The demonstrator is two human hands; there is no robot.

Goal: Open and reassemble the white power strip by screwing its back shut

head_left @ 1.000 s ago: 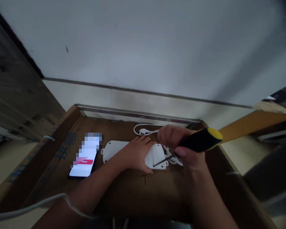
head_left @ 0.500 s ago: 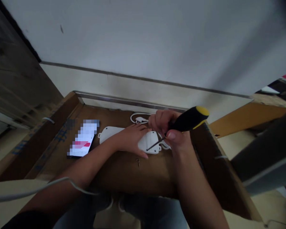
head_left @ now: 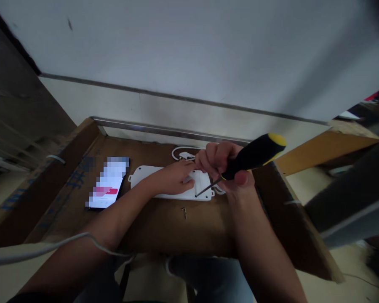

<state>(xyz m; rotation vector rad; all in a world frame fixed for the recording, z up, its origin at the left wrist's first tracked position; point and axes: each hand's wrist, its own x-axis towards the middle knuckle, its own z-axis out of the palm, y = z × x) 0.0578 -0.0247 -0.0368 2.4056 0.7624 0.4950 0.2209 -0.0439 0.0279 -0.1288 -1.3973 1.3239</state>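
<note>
Center of the frame, slightly low: white box [head_left: 204,183] lying flat in a cardboard tray [head_left: 164,235], long side running left to right. Right hand [head_left: 220,158], right of center, is clamped on a screwdriver [head_left: 254,155], black and yellow handle. Tool is tilted, handle end to upper right, shaft down-left, tip at a small dark spot near the box's lower right edge. Can't tell if it's seated. Left hand [head_left: 177,179] lies across the middle of the box, thumb bent in over the top face, fingers toward the right hand. Fingertips partly hidden; can't tell if they pinch anything. Small screws [head_left: 184,213] loose on the cardboard just below the box. White cable [head_left: 185,155] with plug just above it, partly behind the hands. Phone [head_left: 107,183], screen lit, left of the box. Gray cord [head_left: 44,251] at lower left, runs across the left forearm.
</note>
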